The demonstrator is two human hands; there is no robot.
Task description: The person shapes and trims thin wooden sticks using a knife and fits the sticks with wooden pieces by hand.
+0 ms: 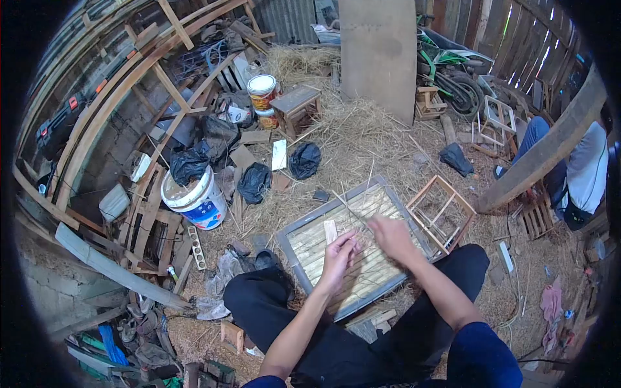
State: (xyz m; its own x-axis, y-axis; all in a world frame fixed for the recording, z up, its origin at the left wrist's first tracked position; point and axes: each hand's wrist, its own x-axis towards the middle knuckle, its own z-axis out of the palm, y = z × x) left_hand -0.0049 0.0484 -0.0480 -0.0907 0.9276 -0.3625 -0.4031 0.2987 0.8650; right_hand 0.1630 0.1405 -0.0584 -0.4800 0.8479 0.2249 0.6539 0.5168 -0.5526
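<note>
A grey-framed panel [301,264] with pale strips across its face lies in front of my crossed legs. Over its middle, my left hand [339,255] is closed, its fingers pinching thin straw stalks [362,240]. A short, light wooden piece [330,230] shows just beyond those fingers. My right hand [392,239] is beside it over the panel, smeared by motion, so its grip is unclear. One longer straw stalk [348,205] slants across the panel's far part, near the right hand.
Right of the panel rests a small wooden frame [467,208]. Straw [369,129] covers the ground ahead. A white bucket [206,205], black bags [255,182] and a stool [296,100] stand beyond. A wooden post [550,149] leans at right, with another person [585,171] behind it.
</note>
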